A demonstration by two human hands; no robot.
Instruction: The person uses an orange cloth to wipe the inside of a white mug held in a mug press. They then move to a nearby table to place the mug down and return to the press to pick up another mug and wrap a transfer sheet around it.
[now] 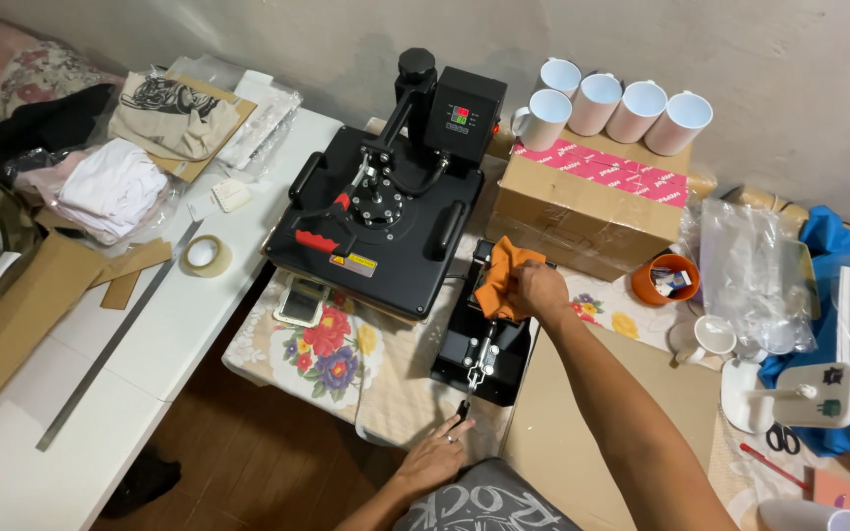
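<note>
My right hand (540, 290) grips an orange cloth (506, 277) and presses it onto the top of a small black mug press (481, 344) on the flowered tablecloth. My left hand (436, 454) rests at the near table edge, fingers touching the tip of the mug press's lever handle (465, 403). A large black flat heat press (386, 211) stands just left of the small one, its top plate swung over the base.
A cardboard box (587, 202) with pink tape carries several white mugs (610, 106) at the back. An orange cup (664, 279), clear plastic bags (755, 270), a white mug (707, 338), scissors (782, 439), tape roll (205, 256), metal ruler (110, 349) and folded shirts (110, 187) lie around.
</note>
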